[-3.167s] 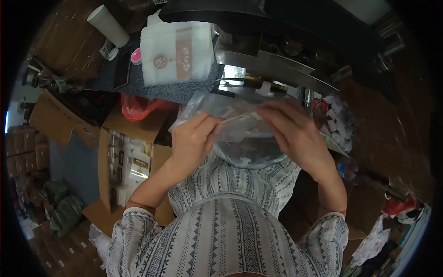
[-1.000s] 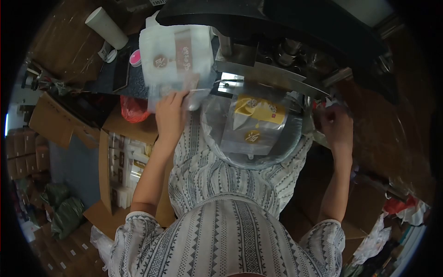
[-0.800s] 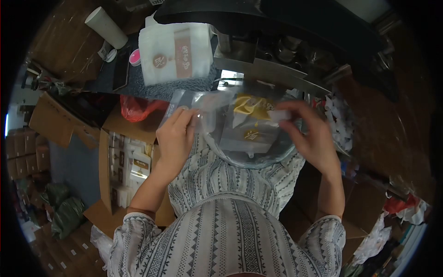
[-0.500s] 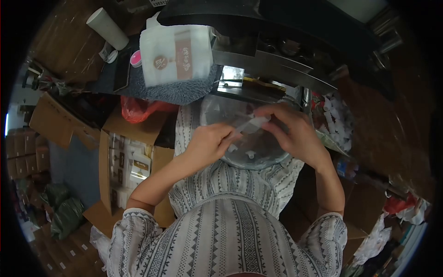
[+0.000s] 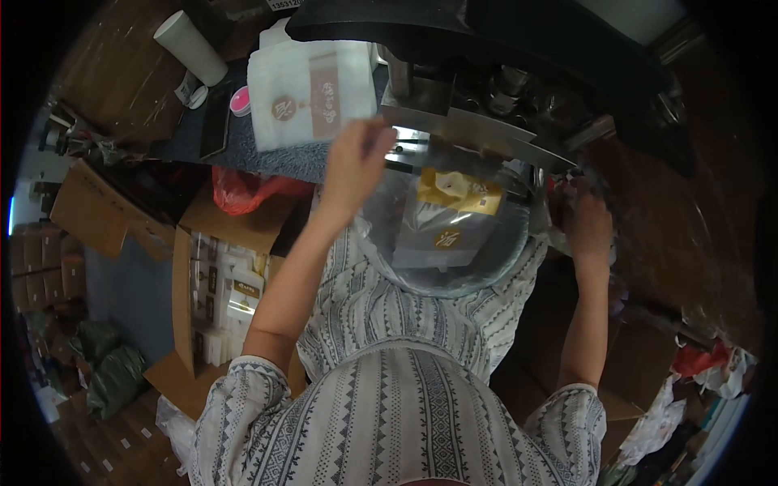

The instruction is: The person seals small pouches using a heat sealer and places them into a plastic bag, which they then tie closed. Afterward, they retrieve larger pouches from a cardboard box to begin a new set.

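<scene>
My left hand (image 5: 355, 166) is raised at the right edge of a stack of white printed bags (image 5: 284, 81). Its fingers are loosely bent, the thumb a little apart, with nothing visible between them. To the right, my right hand (image 5: 589, 227) is blurred over the edge of a bag of white scraps (image 5: 559, 206); its fingers are smeared. A clear-and-yellow printed pouch (image 5: 450, 219) lies in a round, plastic-lined basin (image 5: 429, 285) on my lap. Above it, the metal edge of a black machine (image 5: 486, 138) juts out, partly covering the basin's far side.
An open carton (image 5: 185, 300) with printed packets stands at the left. A white cup (image 5: 190, 49), a pink-lidded jar (image 5: 240, 101) and a dark phone-like slab (image 5: 215, 130) lie beyond it. A red plastic bag (image 5: 243, 190) hangs beneath the table edge.
My hands have parted: the left moved up to the bag stack, the right out to the scraps. The translucent piece they held is gone from view; a yellow-topped pouch now shows in the basin.
</scene>
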`<state>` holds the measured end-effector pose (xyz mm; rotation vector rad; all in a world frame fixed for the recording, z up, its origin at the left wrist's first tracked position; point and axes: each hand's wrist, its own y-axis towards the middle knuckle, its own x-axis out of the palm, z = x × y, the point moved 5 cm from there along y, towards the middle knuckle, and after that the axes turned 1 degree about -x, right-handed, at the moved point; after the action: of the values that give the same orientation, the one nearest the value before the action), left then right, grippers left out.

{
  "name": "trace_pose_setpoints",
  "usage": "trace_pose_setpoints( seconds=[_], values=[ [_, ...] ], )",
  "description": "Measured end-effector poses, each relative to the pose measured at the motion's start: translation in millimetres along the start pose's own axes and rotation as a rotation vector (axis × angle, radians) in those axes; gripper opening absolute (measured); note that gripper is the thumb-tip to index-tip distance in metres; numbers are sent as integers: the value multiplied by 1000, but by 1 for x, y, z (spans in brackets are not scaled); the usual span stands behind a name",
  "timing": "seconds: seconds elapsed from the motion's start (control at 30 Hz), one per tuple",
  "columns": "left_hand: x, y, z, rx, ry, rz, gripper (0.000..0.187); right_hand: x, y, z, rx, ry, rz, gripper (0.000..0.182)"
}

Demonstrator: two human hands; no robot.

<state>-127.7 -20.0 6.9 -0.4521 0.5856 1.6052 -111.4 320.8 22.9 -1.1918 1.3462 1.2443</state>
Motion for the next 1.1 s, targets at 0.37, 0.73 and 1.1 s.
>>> trace_pose_setpoints(
  seconds=[0.37, 0.73, 1.1],
  values=[
    [-56, -75, -18, 129, 502, 193, 16, -53, -30, -37, 73, 853, -51, 25],
    [-3, -98, 46, 323, 129, -189, 10, -44, -29, -133, -646, 908, -209, 32],
    [67, -38, 12, -544, -659, -466, 28, -3, -8, -11, -64, 154, -57, 31]
  ],
)
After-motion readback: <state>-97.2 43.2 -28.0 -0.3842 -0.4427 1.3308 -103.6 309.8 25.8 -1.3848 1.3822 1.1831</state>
